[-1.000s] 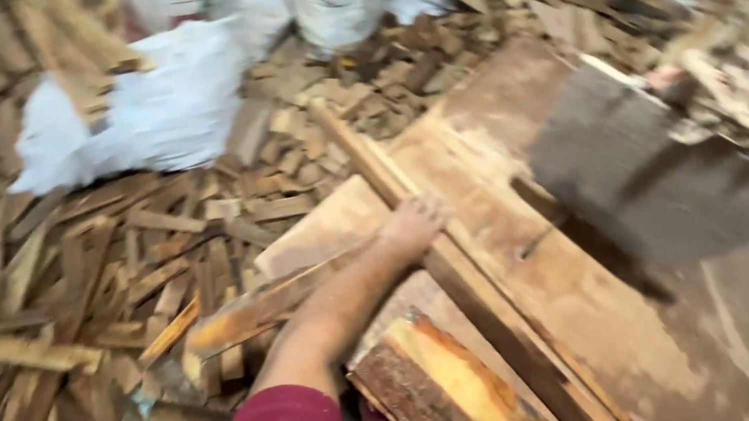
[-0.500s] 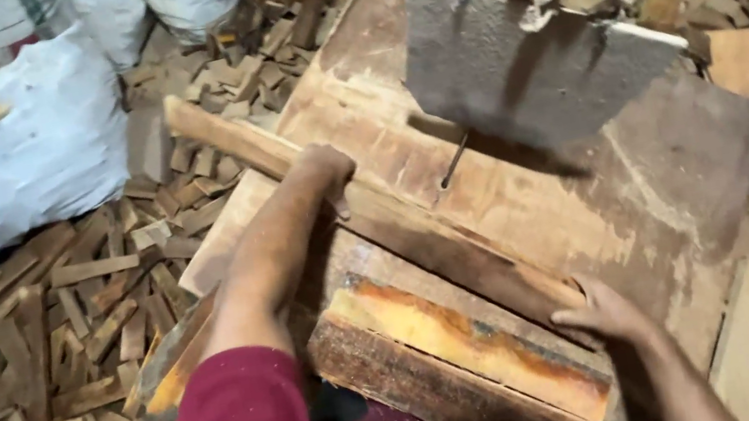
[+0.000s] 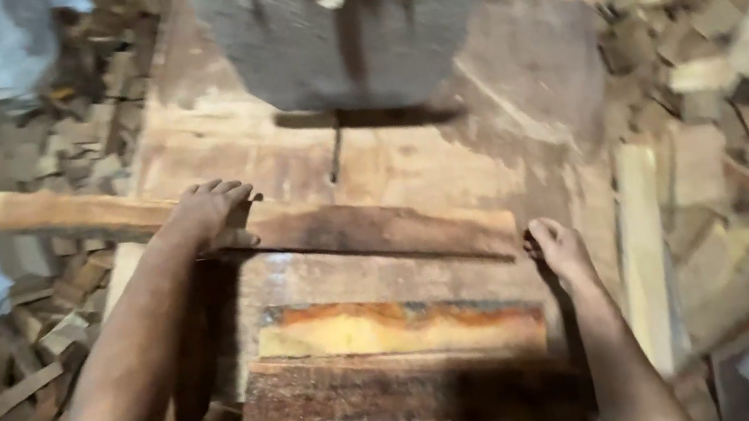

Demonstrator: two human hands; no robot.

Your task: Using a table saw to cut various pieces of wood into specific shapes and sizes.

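Your left hand [image 3: 210, 211] lies palm down on a long wooden plank [image 3: 296, 229], fingers curled over its far edge. The plank lies crosswise on the wooden tabletop [image 3: 448, 163], its left end jutting past the edge. Your right hand [image 3: 558, 249] touches the plank's right end; you cannot tell how far its fingers close. A thick orange-streaked block [image 3: 398, 323] lies just nearer you. Wood scraps [image 3: 728, 80] cover the floor around.
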